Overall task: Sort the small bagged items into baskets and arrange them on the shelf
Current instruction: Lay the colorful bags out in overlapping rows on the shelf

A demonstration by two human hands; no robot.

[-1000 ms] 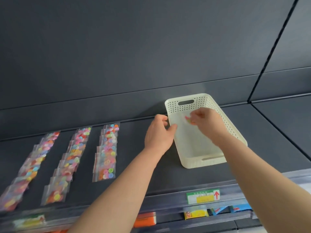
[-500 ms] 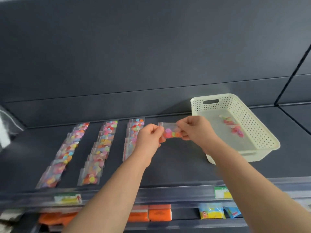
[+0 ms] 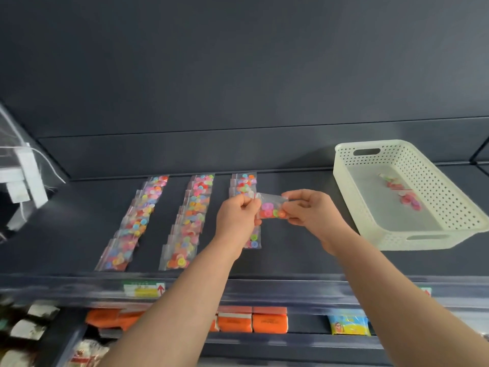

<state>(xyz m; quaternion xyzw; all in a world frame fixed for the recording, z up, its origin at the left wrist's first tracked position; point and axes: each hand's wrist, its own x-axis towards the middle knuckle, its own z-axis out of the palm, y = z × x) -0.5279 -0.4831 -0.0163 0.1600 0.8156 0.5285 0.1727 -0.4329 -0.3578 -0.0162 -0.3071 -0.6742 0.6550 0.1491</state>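
The left hand (image 3: 236, 219) and right hand (image 3: 309, 211) each pinch an end of one button bag (image 3: 270, 209), held above the right-hand row (image 3: 244, 181) on the shelf (image 3: 304, 256). Best to let the left go — then carry it right and lay it flat in the white basket (image 3: 353, 200), beside the bags (image 3: 402, 193) there.

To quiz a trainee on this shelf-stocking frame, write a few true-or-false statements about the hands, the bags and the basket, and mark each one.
1. The left hand and the right hand pinch the same button bag. True.
2. Three rows of bags lie on the shelf, left of the basket. True.
3. The basket is empty. False: a few bags lie on its floor.
4. The button bag is held over the basket. False: it is held left of the basket, in front of the right-hand row.
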